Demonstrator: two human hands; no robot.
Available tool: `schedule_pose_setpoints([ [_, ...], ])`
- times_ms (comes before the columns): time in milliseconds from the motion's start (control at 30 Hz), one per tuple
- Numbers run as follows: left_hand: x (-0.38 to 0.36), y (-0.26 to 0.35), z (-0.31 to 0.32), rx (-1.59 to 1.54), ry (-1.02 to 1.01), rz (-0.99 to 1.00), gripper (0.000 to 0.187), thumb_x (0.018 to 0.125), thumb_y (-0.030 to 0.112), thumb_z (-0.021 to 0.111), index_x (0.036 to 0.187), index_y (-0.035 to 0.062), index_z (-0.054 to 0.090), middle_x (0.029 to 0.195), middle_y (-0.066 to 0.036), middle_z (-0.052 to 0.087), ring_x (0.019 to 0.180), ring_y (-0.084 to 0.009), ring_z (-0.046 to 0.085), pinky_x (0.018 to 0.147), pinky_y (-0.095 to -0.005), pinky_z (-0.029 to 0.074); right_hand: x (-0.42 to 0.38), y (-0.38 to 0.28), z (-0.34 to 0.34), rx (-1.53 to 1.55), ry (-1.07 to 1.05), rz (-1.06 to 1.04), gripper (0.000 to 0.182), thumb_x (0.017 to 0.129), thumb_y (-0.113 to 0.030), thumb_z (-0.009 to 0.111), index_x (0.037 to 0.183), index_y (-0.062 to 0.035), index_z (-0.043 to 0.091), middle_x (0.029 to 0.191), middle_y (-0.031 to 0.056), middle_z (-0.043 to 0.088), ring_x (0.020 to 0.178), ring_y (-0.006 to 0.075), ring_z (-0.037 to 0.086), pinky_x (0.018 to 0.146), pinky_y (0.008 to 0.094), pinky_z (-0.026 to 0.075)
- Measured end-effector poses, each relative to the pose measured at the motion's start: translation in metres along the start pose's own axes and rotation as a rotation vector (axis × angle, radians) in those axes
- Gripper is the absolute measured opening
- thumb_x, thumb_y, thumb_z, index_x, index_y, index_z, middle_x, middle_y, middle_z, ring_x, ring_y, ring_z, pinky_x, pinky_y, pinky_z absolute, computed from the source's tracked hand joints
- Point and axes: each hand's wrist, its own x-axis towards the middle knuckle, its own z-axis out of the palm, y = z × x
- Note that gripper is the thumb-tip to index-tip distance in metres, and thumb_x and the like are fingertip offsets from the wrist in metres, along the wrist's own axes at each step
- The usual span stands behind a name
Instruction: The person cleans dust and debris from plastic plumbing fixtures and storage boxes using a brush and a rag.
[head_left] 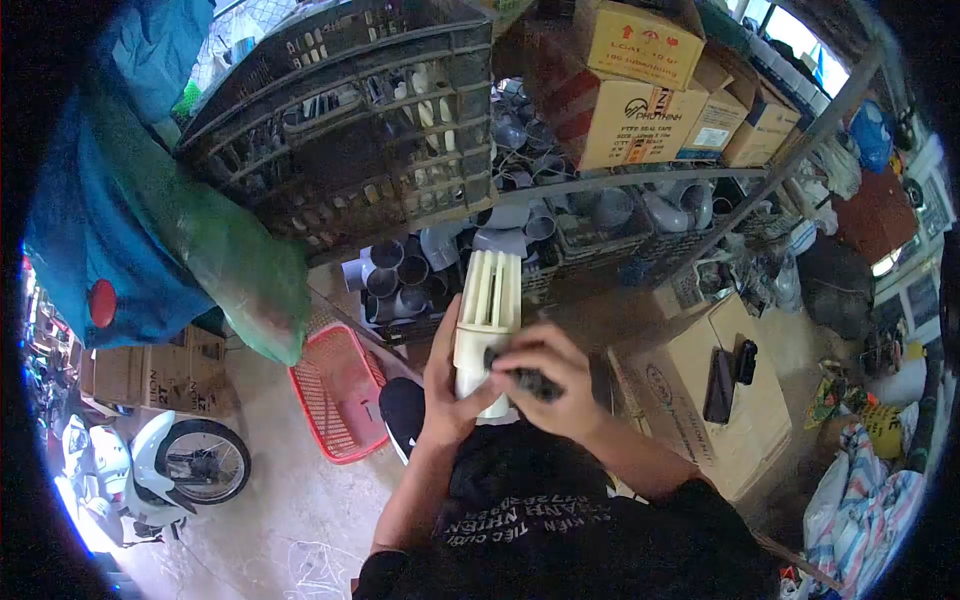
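Note:
In front of my chest is a white plastic foot valve (488, 345) with a slotted strainer end pointing away from me. My left hand (445, 385) grips its lower body from the left side. On the right, my right hand (550, 380) is closed around a small dark object (535, 384), blurred by motion, whose tip is at the valve's side. The kind of dark object cannot be made out. Fingers cover part of the valve's lower end.
A black crate (350, 130) of fittings stands ahead on the left, with grey pipe fittings (395, 275) below. A red basket (340, 395) sits on the floor. To my right a cardboard box (690, 400) carries a phone (719, 386). A motorbike (170, 465) stands at left.

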Motion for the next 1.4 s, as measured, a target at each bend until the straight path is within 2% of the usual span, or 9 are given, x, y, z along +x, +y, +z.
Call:
schedule_pose_setpoints([
  [233,-0.003,0.006,-0.011,0.596,-0.148,0.213,0.09,0.067,0.012,0.072,0.141,-0.0056,0.024,0.138,-0.023,0.038,0.131,-0.0319,0.036,0.108,-0.04,0.027,0.053,0.002,-0.021,-0.191,0.251,0.049,0.019,0.071,-0.005,0.075,0.088,-0.0034,0.066,0.087,0.0119,0.061,0.079,0.0253,0.062,0.069,0.0319,0.049],
  [367,0.0,0.007,-0.02,0.658,-0.045,0.303,0.089,0.067,0.012,0.074,0.139,-0.0084,0.026,0.137,-0.02,0.04,0.126,-0.0255,0.041,0.106,-0.0382,0.03,0.025,-0.015,-0.006,-0.191,0.07,0.048,0.015,0.075,-0.006,0.072,0.088,-0.0042,0.065,0.085,0.0108,0.061,0.075,0.0269,0.063,0.067,0.0334,0.049],
  [400,-0.001,0.013,-0.019,0.666,-0.056,0.298,0.083,0.066,0.007,0.07,0.139,-0.0013,0.032,0.14,-0.025,0.035,0.132,-0.0351,0.034,0.109,-0.0407,0.026,0.026,-0.017,-0.007,-0.191,0.068,0.048,0.015,0.074,-0.006,0.072,0.087,-0.0045,0.065,0.085,0.0111,0.062,0.075,0.0285,0.063,0.066,0.034,0.05],
  [533,-0.004,0.019,-0.008,0.423,-0.136,0.167,0.083,0.068,0.007,0.07,0.14,-0.0037,0.03,0.137,-0.021,0.04,0.129,-0.0278,0.038,0.107,-0.0383,0.028,0.066,-0.002,-0.023,-0.345,0.248,0.062,0.014,0.075,-0.006,0.071,0.087,-0.0039,0.065,0.085,0.013,0.062,0.078,0.0282,0.064,0.068,0.0336,0.05],
  [700,0.001,0.017,-0.006,0.011,-0.021,0.065,0.089,0.069,0.007,0.072,0.142,-0.0038,0.023,0.136,-0.017,0.042,0.127,-0.0247,0.041,0.106,-0.0367,0.031,0.023,-0.023,-0.005,-0.032,-0.08,-0.03,0.02,0.072,-0.006,0.075,0.089,-0.0049,0.066,0.092,0.0098,0.061,0.082,0.0244,0.063,0.073,0.032,0.051],
  [833,-0.001,0.021,-0.01,0.127,-0.098,0.069,0.092,0.068,0.008,0.072,0.143,-0.0042,0.02,0.138,-0.017,0.04,0.128,-0.0252,0.039,0.106,-0.0369,0.031,0.013,-0.021,-0.013,-0.172,-0.089,-0.12,0.026,0.069,-0.004,0.077,0.092,-0.0056,0.067,0.094,0.0085,0.06,0.081,0.0242,0.063,0.07,0.0315,0.051],
  [933,-0.006,0.023,-0.001,0.094,-0.1,-0.001,0.096,0.067,0.01,0.073,0.143,-0.0046,0.017,0.14,-0.018,0.037,0.13,-0.0255,0.038,0.108,-0.037,0.028,0.037,0.004,-0.021,-0.264,0.201,-0.026,0.027,0.066,-0.001,0.075,0.092,-0.0054,0.068,0.091,0.0095,0.06,0.08,0.0233,0.062,0.069,0.0319,0.051],
  [1067,0.0,0.018,-0.011,0.124,-0.069,0.066,0.098,0.064,0.011,0.072,0.143,-0.0045,0.018,0.14,-0.017,0.036,0.13,-0.0253,0.037,0.107,-0.0368,0.03,0.004,-0.026,-0.006,-0.105,-0.045,-0.094,0.024,0.066,0.001,0.074,0.088,-0.004,0.068,0.084,0.0129,0.062,0.079,0.0238,0.063,0.07,0.0335,0.051],
  [1400,0.007,0.021,-0.012,0.003,-0.013,0.05,0.104,0.064,0.03,0.075,0.143,-0.0046,0.017,0.14,-0.02,0.036,0.127,-0.0291,0.042,0.105,-0.0389,0.034,-0.002,-0.016,-0.005,-0.028,-0.078,-0.103,0.027,0.066,-0.003,0.078,0.091,-0.0049,0.068,0.094,0.0114,0.062,0.081,0.024,0.064,0.071,0.0318,0.052],
])
